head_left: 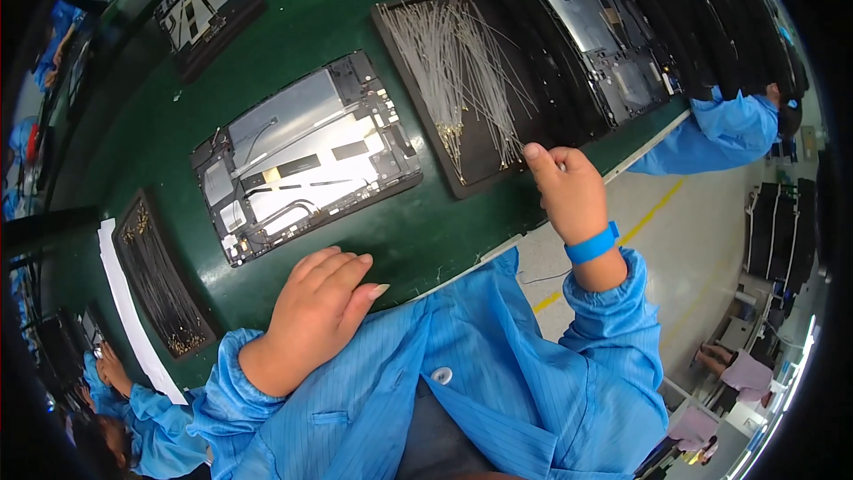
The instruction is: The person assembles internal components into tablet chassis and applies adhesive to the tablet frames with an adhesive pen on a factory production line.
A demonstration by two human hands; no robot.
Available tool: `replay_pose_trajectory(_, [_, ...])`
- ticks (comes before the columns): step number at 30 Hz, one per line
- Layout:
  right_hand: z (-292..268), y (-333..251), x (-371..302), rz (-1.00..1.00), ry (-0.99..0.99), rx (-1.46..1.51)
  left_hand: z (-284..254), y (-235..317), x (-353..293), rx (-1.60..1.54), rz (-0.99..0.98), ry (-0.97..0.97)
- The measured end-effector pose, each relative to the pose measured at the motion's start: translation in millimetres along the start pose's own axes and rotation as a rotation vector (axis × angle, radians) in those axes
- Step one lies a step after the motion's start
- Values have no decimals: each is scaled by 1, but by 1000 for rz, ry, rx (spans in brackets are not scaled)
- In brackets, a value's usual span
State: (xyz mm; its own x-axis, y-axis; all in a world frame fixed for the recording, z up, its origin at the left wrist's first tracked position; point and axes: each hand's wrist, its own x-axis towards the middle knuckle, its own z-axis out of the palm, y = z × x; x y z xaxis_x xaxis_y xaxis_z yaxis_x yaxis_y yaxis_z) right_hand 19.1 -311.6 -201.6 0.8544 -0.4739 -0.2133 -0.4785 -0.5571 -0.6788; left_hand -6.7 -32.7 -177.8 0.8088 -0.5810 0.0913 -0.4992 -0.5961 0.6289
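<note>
Your left hand (322, 302) is at the near edge of the green table (444, 244), fingers loosely bent and thumb a bit apart; it shows nothing in it, but its palm is hidden. Your right hand (570, 191), with a blue band (593, 244) on the wrist, has its thumb and finger curled close together by the ends of the long grey wires (435, 62). I can't tell if it has hold of one. The wires lie in a dark tray (475, 138). Left of that tray sits a flat, opened device (311, 169).
</note>
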Motion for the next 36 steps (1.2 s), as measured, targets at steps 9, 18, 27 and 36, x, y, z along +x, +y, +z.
replay_pose_trajectory(9, [18,-67,-58,-826,-653,304,-13,16,10,368,334,260])
replay_pose_trajectory(18, [39,-75,-56,-334,-1084,400,-4,4,-6,82,66,217])
replay_pose_trajectory(27, [66,-71,-52,42,-816,666,13,-13,9,194,7,297])
replay_pose_trajectory(36, [97,-71,-29,-359,-199,788,33,-34,31,258,-107,343])
